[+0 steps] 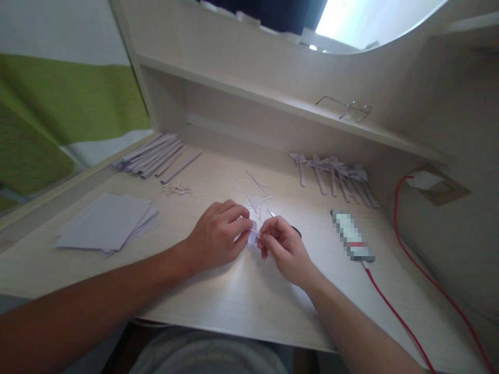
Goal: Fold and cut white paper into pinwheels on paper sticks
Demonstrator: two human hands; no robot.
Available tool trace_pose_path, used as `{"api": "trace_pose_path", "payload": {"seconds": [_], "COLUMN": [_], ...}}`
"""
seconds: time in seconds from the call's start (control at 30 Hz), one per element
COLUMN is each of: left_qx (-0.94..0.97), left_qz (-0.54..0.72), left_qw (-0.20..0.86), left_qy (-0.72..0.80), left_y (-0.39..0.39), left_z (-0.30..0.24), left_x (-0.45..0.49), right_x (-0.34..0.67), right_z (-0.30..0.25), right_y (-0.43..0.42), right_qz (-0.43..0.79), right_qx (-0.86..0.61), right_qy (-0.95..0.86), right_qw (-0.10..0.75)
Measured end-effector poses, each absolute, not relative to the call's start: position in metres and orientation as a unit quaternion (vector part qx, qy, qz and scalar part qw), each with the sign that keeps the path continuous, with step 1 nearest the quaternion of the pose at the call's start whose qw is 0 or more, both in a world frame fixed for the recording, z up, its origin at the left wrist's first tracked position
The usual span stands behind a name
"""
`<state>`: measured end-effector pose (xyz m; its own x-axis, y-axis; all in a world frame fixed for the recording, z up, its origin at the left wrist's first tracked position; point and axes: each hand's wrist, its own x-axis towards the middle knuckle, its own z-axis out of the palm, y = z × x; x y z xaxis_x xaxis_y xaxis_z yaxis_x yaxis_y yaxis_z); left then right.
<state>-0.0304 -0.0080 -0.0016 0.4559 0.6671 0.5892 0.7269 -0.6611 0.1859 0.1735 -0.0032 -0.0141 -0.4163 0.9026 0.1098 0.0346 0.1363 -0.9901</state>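
Note:
Close together over the middle of the desk, my two hands hold a small folded piece of white paper (pixel 253 235). My left hand (pixel 223 230) pinches its left side between thumb and fingers. On the other side, the fingertips of my right hand (pixel 284 245) are closed on the paper's right part, which they mostly cover. Just behind my right hand lies a pair of scissors (pixel 297 231), with only a black handle and a blade tip showing. Narrow paper strips (pixel 257 201) are scattered beyond the hands.
Rolled paper tubes (pixel 150 156) lie at the back left, near a pile of small pale bits (pixel 176 189) and stacked paper sheets (pixel 105 221). Paper pinwheels (pixel 331 169) line the back right. A phone (pixel 352 235) with a red cable (pixel 397 318) is at right; glasses (pixel 355 110) rest on the shelf.

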Motion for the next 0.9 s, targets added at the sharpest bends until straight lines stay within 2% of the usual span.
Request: {"api": "trace_pose_path", "payload": {"seconds": [0.13,0.37,0.57,0.77,0.9], "left_qx": [-0.859,-0.859,-0.851,-0.846,-0.833], "left_qz": [-0.322,-0.339,-0.364,-0.371,-0.415], "left_qw": [0.041,-0.059,-0.071,-0.071,-0.092], "left_qy": [-0.396,-0.380,-0.372,-0.376,-0.355], "left_y": [-0.0073,-0.0068,-0.0082,-0.0081,-0.0080], "left_z": [-0.0037,-0.0060,-0.0068,-0.0092,-0.0034], "left_x": [-0.0299,-0.0269,-0.0255,-0.0229,-0.0249], "right_x": [0.1750,0.1745,0.1740,0.1751,0.1737], "right_z": [-0.0150,-0.0100,-0.0078,-0.0116,-0.0098], "right_y": [-0.0020,-0.0025,-0.0045,-0.0063,-0.0040], "right_qz": [0.543,0.525,0.534,0.488,0.539], "right_qx": [-0.366,-0.382,-0.362,-0.360,-0.349], "right_qy": [-0.649,-0.652,-0.663,-0.704,-0.656], "right_qw": [0.388,0.392,0.381,0.370,0.397]}}
